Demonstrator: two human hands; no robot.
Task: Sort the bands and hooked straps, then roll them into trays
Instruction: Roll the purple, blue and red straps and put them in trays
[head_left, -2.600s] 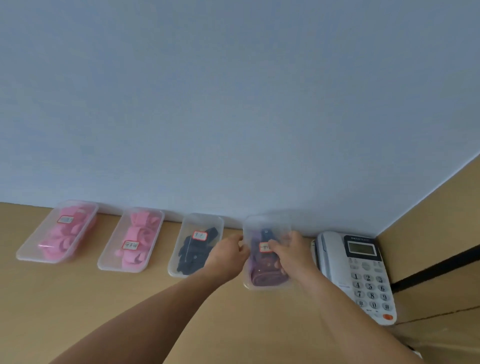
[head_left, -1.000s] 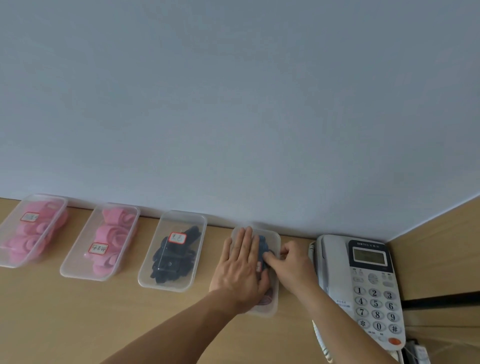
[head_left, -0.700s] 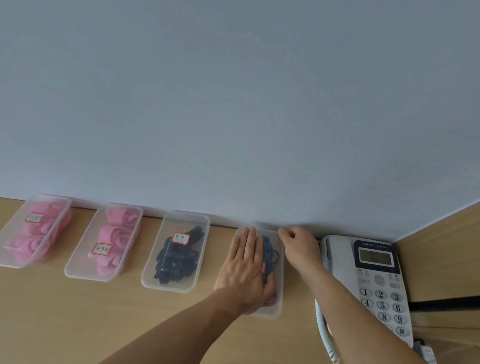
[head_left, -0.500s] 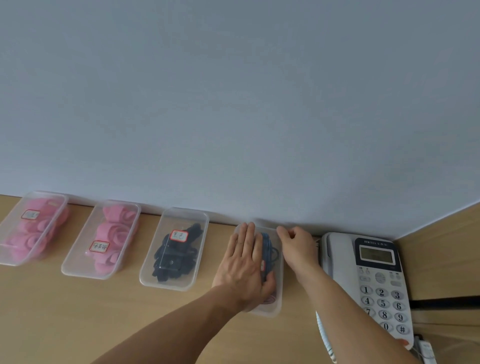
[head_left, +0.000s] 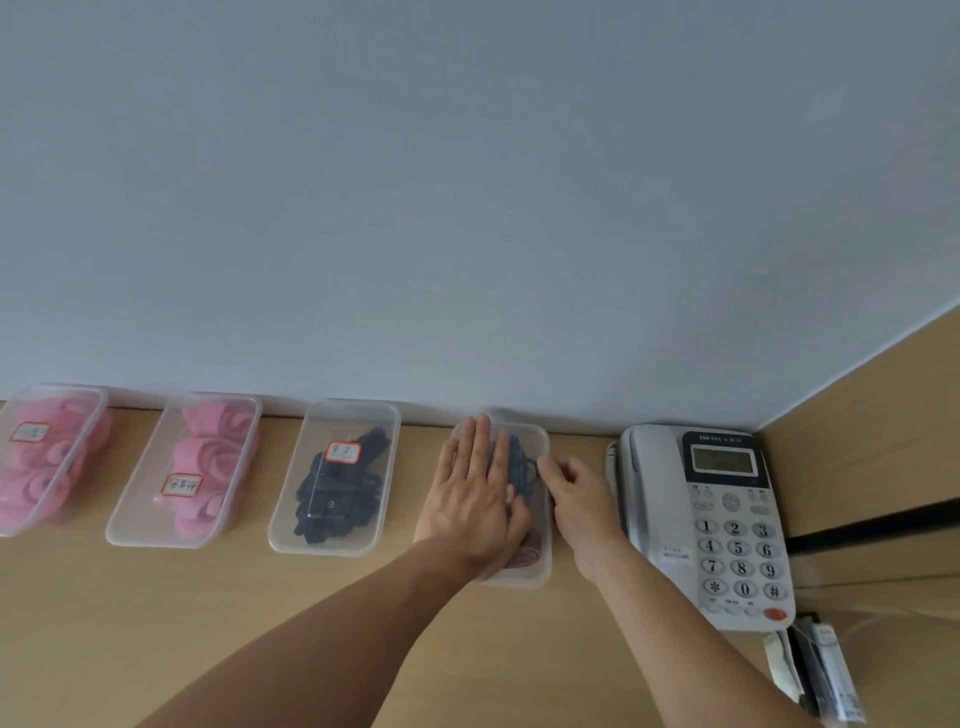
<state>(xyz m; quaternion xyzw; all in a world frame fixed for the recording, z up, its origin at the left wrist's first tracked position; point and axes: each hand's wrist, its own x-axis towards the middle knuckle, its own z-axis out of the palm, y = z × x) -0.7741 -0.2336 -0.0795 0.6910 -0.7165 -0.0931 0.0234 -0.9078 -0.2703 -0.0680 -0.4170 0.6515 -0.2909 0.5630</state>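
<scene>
Wooden desk (head_left: 156, 623) against pale wall (head_left: 467, 182); left hand (head_left: 470, 506) flat, right hand (head_left: 576, 499) curled beside tray (head_left: 540, 564).

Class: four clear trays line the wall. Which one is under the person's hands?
The tray beside the phone, rightmost of four; the left hand lies flat on it.

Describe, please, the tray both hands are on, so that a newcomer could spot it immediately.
Along the wall at the back of the wooden desk runs a row of four clear lidded trays, ending beside a white telephone. The wanted tray is the rightmost, nearest the phone. Only it has the left hand flat on its lid and the right hand at its edge.
</scene>
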